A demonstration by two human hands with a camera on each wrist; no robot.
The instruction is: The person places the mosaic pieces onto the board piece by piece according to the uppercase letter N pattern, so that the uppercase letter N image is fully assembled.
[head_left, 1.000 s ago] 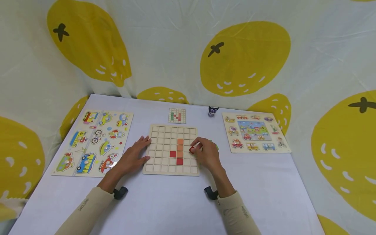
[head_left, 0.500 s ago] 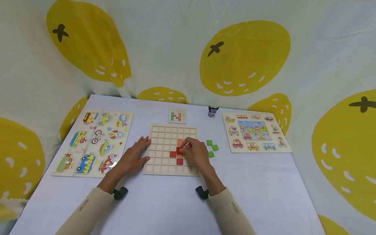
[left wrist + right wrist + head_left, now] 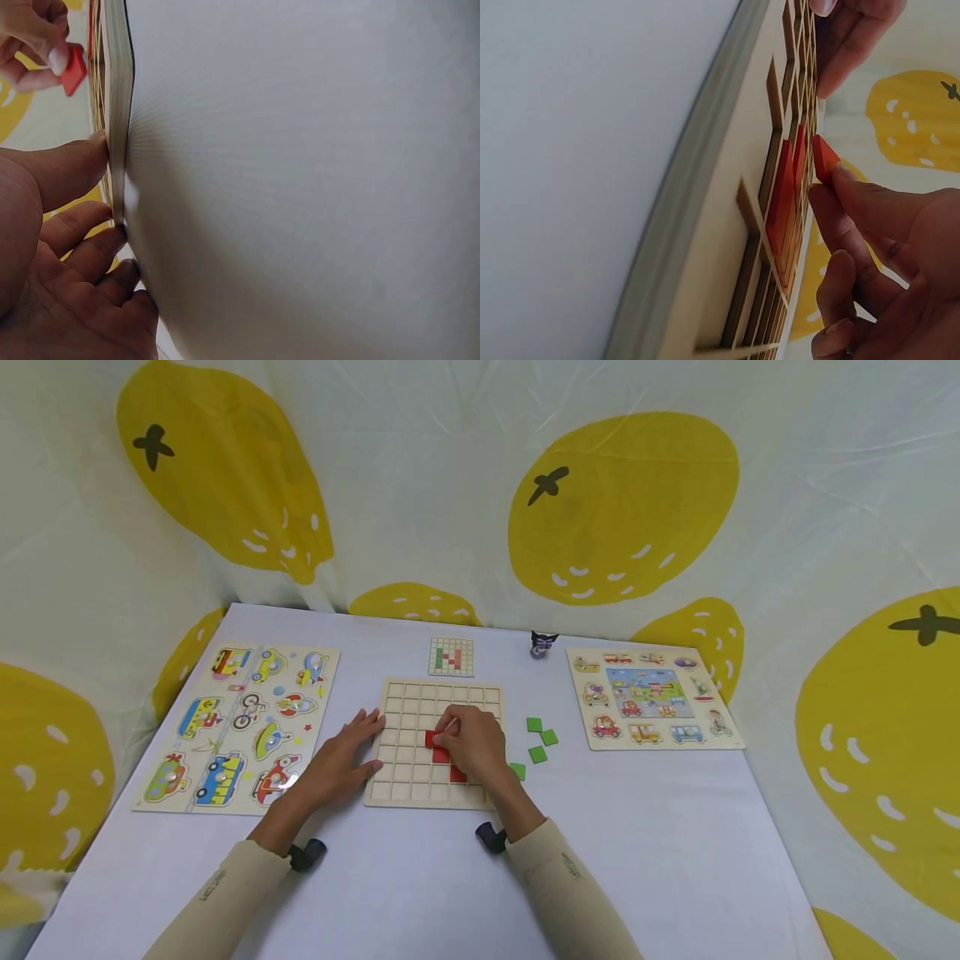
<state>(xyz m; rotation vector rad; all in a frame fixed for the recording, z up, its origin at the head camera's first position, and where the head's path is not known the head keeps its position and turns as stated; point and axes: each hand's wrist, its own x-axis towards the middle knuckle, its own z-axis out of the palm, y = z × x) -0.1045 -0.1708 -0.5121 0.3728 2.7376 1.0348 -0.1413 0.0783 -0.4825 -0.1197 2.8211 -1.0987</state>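
Note:
A wooden grid board [image 3: 408,768] lies flat in the middle of the table. My left hand [image 3: 341,764] rests against its left edge, thumb and fingertips touching the rim. My right hand [image 3: 480,743] pinches a red square tile [image 3: 825,159] between thumb and finger, held just above the grid in the right wrist view. Two red tiles sit in the grid's cells, one [image 3: 441,757] near the pinched tile and one [image 3: 458,773] lower right. Orange tiles seen on the board earlier are now hidden under the right hand. Several green tiles [image 3: 537,754] lie right of the board.
Behind the board lies a small pattern card [image 3: 452,657] with coloured squares. A vehicle puzzle board [image 3: 247,727] lies at the left and another picture puzzle [image 3: 656,697] at the right. A small dark figurine [image 3: 543,644] stands at the back.
My right hand, pinching the red tile, has moved left from the board's right edge to above its middle, uncovering the green tiles. My left hand has stayed at the left edge.

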